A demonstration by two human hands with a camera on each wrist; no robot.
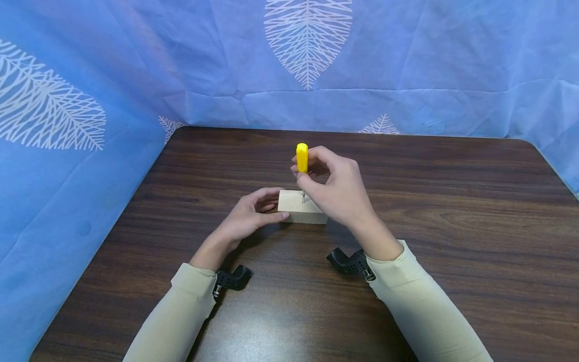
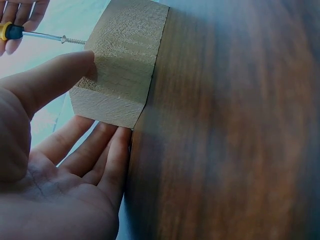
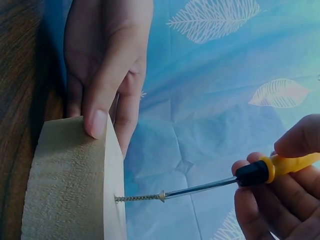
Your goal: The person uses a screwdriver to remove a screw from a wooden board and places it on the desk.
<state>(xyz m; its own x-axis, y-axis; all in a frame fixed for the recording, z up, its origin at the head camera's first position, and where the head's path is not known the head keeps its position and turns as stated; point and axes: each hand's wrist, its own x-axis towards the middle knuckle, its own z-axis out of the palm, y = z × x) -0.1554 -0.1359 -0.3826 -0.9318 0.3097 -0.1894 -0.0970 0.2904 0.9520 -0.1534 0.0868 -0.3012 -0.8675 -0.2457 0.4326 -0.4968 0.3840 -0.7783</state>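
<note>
A pale wooden block [image 1: 302,217] lies on the table, and a screw [image 3: 140,198] stands up from its top face with most of its thread showing. My left hand [image 1: 246,216] grips the block's left end, thumb on the near side and fingers on the far side. Above it, my right hand [image 1: 339,186] holds a screwdriver [image 1: 302,157] upright by its yellow handle, between thumb and fingers. In the right wrist view the screwdriver's metal shaft [image 3: 202,188] meets the screw head, in line with the screw.
The dark wood-grain table [image 1: 452,216] spreads around the block. A blue cloth [image 1: 217,60] with white leaf prints hangs behind and at the left. Black wrist mounts [image 1: 235,278] jut inward from both sleeves.
</note>
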